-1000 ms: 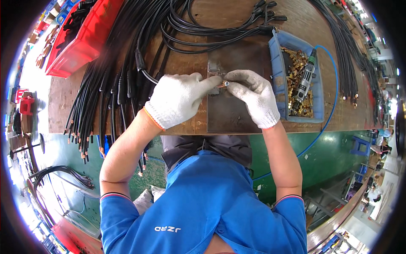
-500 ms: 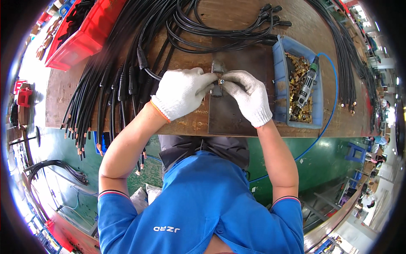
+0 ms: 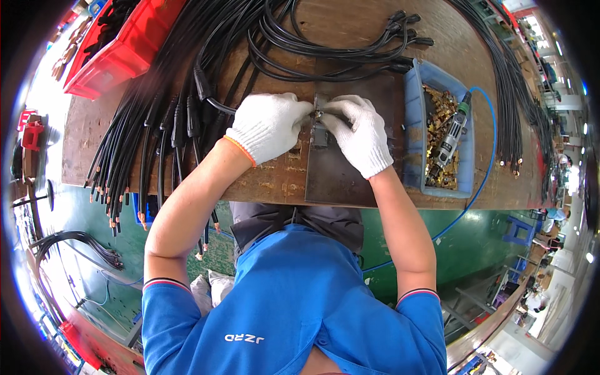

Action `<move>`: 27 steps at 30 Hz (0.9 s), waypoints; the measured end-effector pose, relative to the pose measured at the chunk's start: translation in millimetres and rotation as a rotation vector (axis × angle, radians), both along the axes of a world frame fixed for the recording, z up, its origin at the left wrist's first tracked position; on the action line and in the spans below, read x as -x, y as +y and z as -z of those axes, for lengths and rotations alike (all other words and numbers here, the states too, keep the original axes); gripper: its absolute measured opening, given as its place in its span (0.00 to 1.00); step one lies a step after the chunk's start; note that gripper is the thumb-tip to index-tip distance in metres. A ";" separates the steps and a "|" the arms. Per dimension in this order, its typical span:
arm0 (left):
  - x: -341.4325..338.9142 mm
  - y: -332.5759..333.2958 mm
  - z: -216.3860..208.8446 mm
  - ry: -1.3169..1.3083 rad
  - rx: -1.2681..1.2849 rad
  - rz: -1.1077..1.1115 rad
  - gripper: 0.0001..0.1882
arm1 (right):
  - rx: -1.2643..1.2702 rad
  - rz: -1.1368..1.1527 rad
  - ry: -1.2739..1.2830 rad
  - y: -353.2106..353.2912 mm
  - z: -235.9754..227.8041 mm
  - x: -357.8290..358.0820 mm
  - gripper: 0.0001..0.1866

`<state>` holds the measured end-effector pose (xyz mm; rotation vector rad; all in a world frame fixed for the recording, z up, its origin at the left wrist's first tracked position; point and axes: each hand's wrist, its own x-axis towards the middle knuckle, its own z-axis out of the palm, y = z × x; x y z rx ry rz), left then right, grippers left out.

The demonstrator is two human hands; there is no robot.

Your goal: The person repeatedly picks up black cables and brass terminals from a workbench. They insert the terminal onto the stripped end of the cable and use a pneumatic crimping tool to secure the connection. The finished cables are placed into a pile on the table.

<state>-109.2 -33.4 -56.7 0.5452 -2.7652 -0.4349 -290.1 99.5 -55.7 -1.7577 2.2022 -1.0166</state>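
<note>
My left hand [image 3: 267, 126], in a white knitted glove, is closed, its fingertips pinched together at a metal fixture [image 3: 321, 136]. A black cable [image 3: 219, 105] runs in under this hand from the left; its end is hidden by the glove. My right hand [image 3: 361, 132], gloved alike, is closed with thumb and fingers pinching a small metal fitting [image 3: 317, 115] against the left fingertips. The fitting is mostly covered by the fingers. Both hands meet over a dark metal plate [image 3: 340, 178] lying on the wooden table [image 3: 275, 187].
To the right stands a blue bin [image 3: 412, 112] of brass-coloured fittings [image 3: 440, 103], with an air tool [image 3: 451, 140] and its blue hose [image 3: 495, 144] across it. Black cables [image 3: 169, 81] spread at left, past a red crate [image 3: 115, 65]. Coiled cables [image 3: 325, 47] lie beyond my hands.
My right hand has moved slightly left and up with the small fitting, closer to the left fingertips. My left hand stays nearly in place. The view has shifted a little.
</note>
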 end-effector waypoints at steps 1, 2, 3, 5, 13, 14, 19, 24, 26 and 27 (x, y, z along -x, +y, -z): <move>-0.1 1.0 5.2 0.008 -0.007 0.010 0.12 | -0.031 -0.013 0.001 -0.3 0.2 1.7 0.10; -0.3 1.4 7.9 0.015 -0.013 0.020 0.12 | -0.053 -0.027 -0.035 -1.1 -2.5 3.6 0.11; 0.1 1.5 9.8 0.015 -0.011 0.012 0.12 | -0.078 -0.036 -0.072 -0.9 -5.6 5.8 0.11; 0.8 1.6 13.4 0.014 -0.006 -0.005 0.12 | -0.110 -0.041 -0.169 -3.4 -3.2 10.9 0.11; 2.2 -0.8 16.3 0.058 -0.041 0.006 0.11 | -0.154 0.009 -0.089 -8.5 -7.5 3.2 0.13; 2.1 -1.0 17.1 0.072 -0.041 0.012 0.11 | -0.156 0.006 -0.104 -7.3 -8.6 3.9 0.13; 2.7 -0.5 16.2 0.076 -0.037 0.011 0.10 | 0.058 0.215 -0.163 37.1 -54.8 36.7 0.13; 3.9 1.1 17.2 0.110 -0.044 0.016 0.10 | -0.133 0.790 0.574 114.2 -56.7 148.6 0.31; 4.4 0.0 18.7 0.105 -0.036 0.024 0.11 | -0.315 0.863 0.406 123.5 -50.6 160.6 0.39; 3.9 -0.8 18.2 0.098 -0.039 0.022 0.11 | -0.350 0.834 0.262 120.9 -48.8 158.9 0.40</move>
